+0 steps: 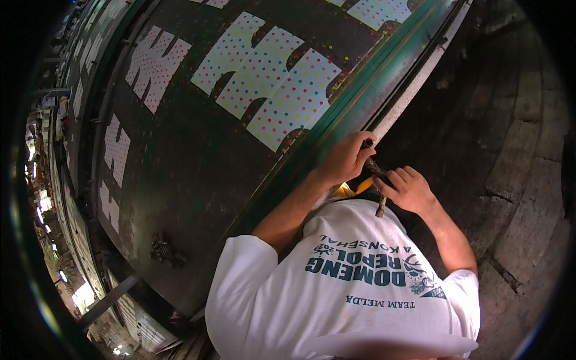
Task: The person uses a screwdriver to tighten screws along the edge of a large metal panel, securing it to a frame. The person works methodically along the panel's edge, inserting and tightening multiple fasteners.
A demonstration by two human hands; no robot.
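In front of my chest, my left hand (349, 159) is closed round the upper end of a short, dark, stick-like tool (373, 165) with a round end. My right hand (409, 189) is closed on its lower part, with the thumb and fingers pressed against it. Below the right fingers a thin, pale brown piece with a dark tip (381, 207) points down; I cannot tell whether it belongs to the same tool. Something yellow (344, 191) shows beneath my hands, partly hidden by my left wrist and the white shirt. The left hand is close to the table's edge.
A long dark table (186, 192) with a green-stained edge (354, 99) runs along my left. White polka-dotted cut pieces (270, 78) lie flat on it. A dark crumpled lump (167, 251) sits nearer me. Worn, cracked floor slabs (519, 162) extend at right.
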